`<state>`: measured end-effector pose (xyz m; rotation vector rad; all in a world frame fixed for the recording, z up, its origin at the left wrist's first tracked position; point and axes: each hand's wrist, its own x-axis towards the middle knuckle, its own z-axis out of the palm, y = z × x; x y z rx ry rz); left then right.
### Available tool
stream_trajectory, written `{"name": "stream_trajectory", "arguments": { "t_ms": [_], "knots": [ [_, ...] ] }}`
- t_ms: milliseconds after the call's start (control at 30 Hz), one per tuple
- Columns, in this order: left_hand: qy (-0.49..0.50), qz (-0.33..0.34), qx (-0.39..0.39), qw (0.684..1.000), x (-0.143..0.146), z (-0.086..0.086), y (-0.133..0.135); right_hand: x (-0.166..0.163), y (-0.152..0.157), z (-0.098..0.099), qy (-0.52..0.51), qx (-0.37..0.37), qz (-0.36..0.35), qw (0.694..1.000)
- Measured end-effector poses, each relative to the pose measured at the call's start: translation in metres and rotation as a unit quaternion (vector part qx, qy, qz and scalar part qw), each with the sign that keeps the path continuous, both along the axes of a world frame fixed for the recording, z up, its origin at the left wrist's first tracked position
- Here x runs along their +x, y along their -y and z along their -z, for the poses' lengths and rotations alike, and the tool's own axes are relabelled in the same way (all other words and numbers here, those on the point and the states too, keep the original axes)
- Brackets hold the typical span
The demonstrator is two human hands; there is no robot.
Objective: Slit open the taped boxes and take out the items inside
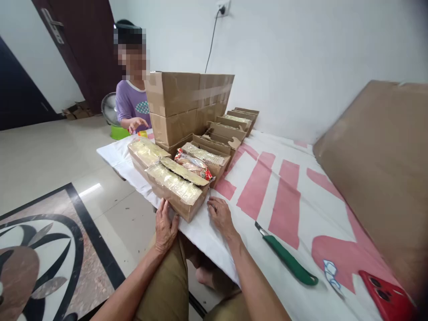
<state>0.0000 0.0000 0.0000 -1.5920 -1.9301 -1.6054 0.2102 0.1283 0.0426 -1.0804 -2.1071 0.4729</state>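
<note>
**Two hands flank the nearest packet box on a crowded table**

A green-handled knife (288,259) lies on the cloth to the right of the hands, blade pointing toward them. Farther right lie a red phone (388,298) and some small white scraps (331,273). A large brown cardboard sheet (377,169) leans in along the right side. Behind the nearest box, a row of similar open boxes (219,138) runs toward the wall, and a tall, taped carton (187,104) stands beside them. At the far end, another person in a purple shirt (131,103) holds a hand above the table.

The nearest cardboard box (177,191) sits at the table's near edge, flaps open, packed with glossy, yellowish plastic-wrapped packets. The table cloth (267,187) is smooth and white, with broad pink bars.

The left hand (166,227) lies with fingers spread flat against the box's near side. The right hand (219,215) rests on the cloth just beside the box's right corner, fingers loosely bent, gripping nothing.
</note>
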Motion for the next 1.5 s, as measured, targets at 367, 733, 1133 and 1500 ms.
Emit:
{"name": "stream_trajectory", "arguments": {
  "t_ms": [367, 733, 1133, 1500],
  "knots": [
    [-0.004, 0.002, 0.004, 1.0, -0.0011, 0.0034, -0.0008, -0.0022, 0.0013, -0.0035, 0.013, -0.022, 0.016, 1.0],
    [-0.022, 0.0, 0.008, 1.0, -0.002, 0.0044, 0.0008, 0.0003, 0.0063, -0.0072, -0.007, -0.023, 0.014, 1.0],
    [-0.03, -0.004, -0.003, 1.0, -0.0015, 0.0014, 0.0034, -0.0002, 0.0067, -0.001, -0.023, -0.033, 0.009, 0.999],
    [-0.029, -0.007, -0.004, 1.0, -0.0018, 0.0017, 0.0028, 0.0004, 0.0072, -0.0022, -0.022, -0.033, 0.007, 0.999]
  ]
}}
